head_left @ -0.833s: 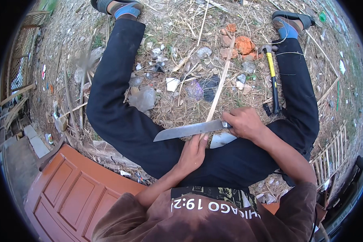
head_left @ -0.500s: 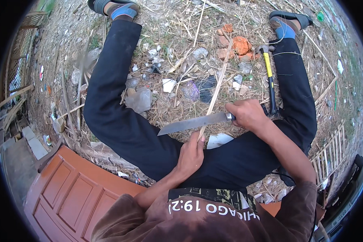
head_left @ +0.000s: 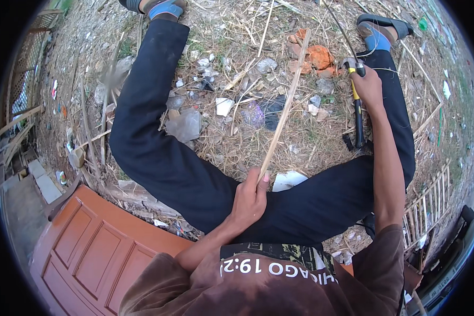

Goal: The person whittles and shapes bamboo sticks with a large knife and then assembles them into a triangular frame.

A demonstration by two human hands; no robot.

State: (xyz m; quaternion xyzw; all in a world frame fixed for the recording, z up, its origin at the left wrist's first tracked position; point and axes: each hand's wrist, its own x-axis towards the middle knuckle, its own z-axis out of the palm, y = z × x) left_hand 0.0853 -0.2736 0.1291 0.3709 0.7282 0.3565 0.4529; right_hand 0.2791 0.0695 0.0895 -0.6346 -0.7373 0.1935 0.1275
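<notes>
My left hand (head_left: 249, 199) is closed around the lower end of a pale wooden strip (head_left: 287, 113), held just over my lap. The strip slants up and to the right, its far end near some orange brick pieces (head_left: 319, 56). Out by my right shin, my right hand (head_left: 368, 88) grips the dark handle of a knife (head_left: 345, 36). Its blade points up and away to the left, seen nearly edge-on and thin. Below that hand a hammer (head_left: 358, 124) with a yellow and black handle lies on the ground, its upper part partly covered by my fingers.
Stones, straw and litter cover the ground between my spread legs. A clear plastic-like chunk (head_left: 184, 125) lies by my left knee, and a white shard (head_left: 288, 180) by my lap. A brown panelled door (head_left: 97, 258) lies at lower left; a slatted bamboo rack (head_left: 427, 203) is at right.
My right hand has moved away from the strip, up and to the right, carrying the knife, whose blade has swung from across the strip to pointing away. My left hand keeps its hold.
</notes>
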